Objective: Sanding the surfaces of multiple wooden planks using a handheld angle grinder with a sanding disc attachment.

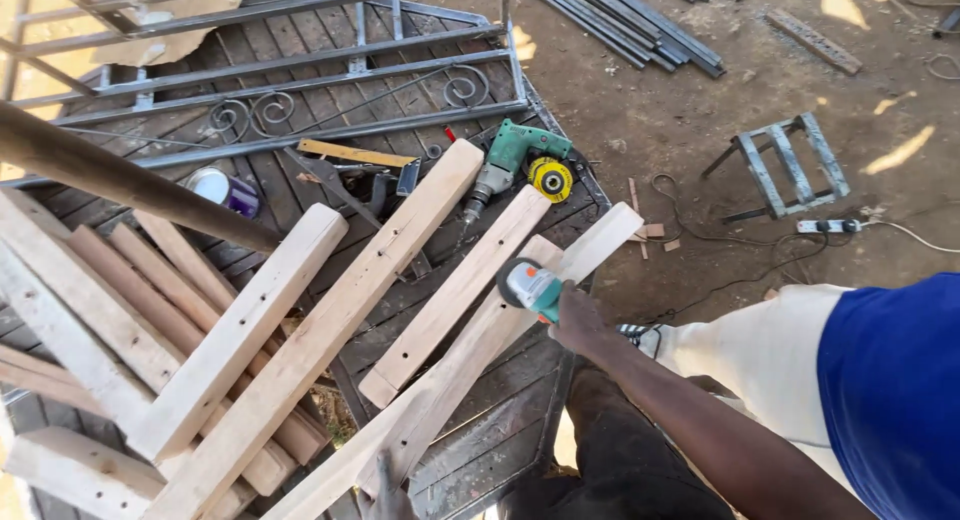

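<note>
Dirt yard, metal gate as bench: right hand (578, 318) grips grinder (530, 286) on plank (470, 355); left hand (385, 492), fingers spread, presses plank's near end.

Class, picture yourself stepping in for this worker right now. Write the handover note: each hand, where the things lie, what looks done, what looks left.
Right hand: gripping the green angle grinder, its disc on the upper part of a wooden plank.
Left hand: at the plank's lower end, steadying it; mostly out of frame.
Around: more planks across the metal table, green drill beside yellow discs, iron gate frame behind.
Done: cannot tell how much is sanded.
Left: likely the rest of this plank and the others.
</note>
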